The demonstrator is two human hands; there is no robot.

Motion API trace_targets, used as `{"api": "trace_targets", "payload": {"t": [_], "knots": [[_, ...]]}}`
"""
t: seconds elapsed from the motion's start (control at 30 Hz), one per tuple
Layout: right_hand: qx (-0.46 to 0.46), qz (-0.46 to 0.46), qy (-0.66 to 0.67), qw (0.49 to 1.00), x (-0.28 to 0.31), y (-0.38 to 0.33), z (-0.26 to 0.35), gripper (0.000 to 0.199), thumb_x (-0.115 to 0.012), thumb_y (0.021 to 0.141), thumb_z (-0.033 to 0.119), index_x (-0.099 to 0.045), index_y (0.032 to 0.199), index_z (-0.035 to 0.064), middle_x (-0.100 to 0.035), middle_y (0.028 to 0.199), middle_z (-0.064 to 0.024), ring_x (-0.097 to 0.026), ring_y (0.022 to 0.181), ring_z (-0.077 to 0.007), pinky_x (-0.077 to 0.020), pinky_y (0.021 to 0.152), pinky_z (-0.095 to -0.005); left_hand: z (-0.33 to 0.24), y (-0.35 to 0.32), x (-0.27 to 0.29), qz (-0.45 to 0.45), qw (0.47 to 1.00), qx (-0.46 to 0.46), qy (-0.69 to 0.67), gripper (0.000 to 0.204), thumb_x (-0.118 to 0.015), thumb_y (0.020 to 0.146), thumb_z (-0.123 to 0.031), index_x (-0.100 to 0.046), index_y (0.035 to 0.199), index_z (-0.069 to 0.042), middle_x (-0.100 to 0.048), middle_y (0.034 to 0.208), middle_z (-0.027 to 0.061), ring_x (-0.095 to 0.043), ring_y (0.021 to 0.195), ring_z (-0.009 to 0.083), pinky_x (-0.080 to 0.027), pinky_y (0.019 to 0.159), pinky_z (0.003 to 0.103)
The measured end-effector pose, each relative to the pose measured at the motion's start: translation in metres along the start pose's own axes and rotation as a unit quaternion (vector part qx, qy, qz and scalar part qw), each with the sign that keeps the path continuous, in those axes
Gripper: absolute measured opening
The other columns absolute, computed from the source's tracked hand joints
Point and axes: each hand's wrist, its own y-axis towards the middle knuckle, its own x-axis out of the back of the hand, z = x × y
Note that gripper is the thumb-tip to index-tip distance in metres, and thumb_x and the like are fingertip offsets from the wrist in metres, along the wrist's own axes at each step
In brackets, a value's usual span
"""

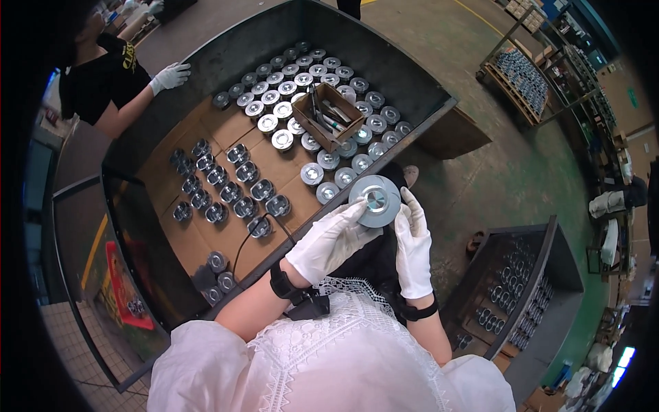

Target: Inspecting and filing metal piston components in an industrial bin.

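Note:
Both of my white-gloved hands hold one round grey metal piston (375, 200) with its flat crown facing up, just over the near rim of a large metal bin (384, 48). My left hand (331, 240) grips its lower left side. My right hand (413, 244) cups its right edge. Inside the bin, several shiny pistons (274, 110) stand crown-up in rows on cardboard sheets (226, 127), and several more pistons (226, 185) lie on their sides in rows at the left.
A small cardboard box (329, 115) with tools sits among the pistons. Another person's gloved hand (169, 75) rests on the bin's far left rim. A second metal bin (522, 288) of parts stands at my right. A pallet rack (525, 75) stands far right.

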Motion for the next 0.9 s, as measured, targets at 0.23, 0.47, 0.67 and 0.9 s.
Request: {"api": "trace_targets", "payload": {"t": [0.23,0.47,0.67,0.9], "knots": [[-0.025,-0.018,0.009,0.999,0.005,0.001,-0.002,0.054,-0.064,0.098,0.002,-0.046,0.149,0.001,-0.06,0.113,0.0002,-0.058,0.102,-0.0051,-0.0471,0.097,-0.0223,0.0,-0.006,-0.007,-0.034,0.998,0.034,0.051,0.048,-0.054,0.107,-0.032,-0.046,0.145,-0.003,-0.055,0.143,0.0129,-0.057,0.129,0.0245,-0.046,0.114,0.047],[-0.051,-0.038,0.072,0.995,0.008,0.002,0.002,0.054,-0.063,0.096,0.0,-0.047,0.147,0.0017,-0.063,0.107,0.0009,-0.058,0.099,-0.0044,-0.0448,0.097,-0.0197,-0.003,-0.005,0.001,-0.05,0.993,0.097,0.038,0.072,-0.035,0.107,-0.06,-0.048,0.14,0.003,-0.062,0.134,0.0164,-0.062,0.123,0.0294,-0.051,0.104,0.047],[-0.054,-0.043,0.077,0.995,0.009,0.003,0.002,0.053,-0.063,0.097,-0.001,-0.046,0.147,0.0009,-0.063,0.108,0.0006,-0.059,0.1,-0.0048,-0.0457,0.097,-0.0203,-0.003,-0.007,-0.01,-0.057,0.99,0.106,0.08,0.065,-0.036,0.108,-0.057,-0.045,0.144,-0.005,-0.06,0.136,0.0157,-0.062,0.12,0.0293,-0.053,0.101,0.045],[-0.03,-0.027,0.068,0.997,0.015,0.003,0.003,0.052,-0.063,0.095,-0.004,-0.048,0.145,-0.0005,-0.063,0.11,-0.0011,-0.059,0.1,-0.0055,-0.0487,0.094,-0.0209,-0.004,-0.01,-0.007,-0.019,0.986,0.135,0.098,0.052,-0.04,0.11,-0.045,-0.04,0.15,-0.013,-0.056,0.141,0.0122,-0.06,0.122,0.0295,-0.05,0.104,0.044]]}}
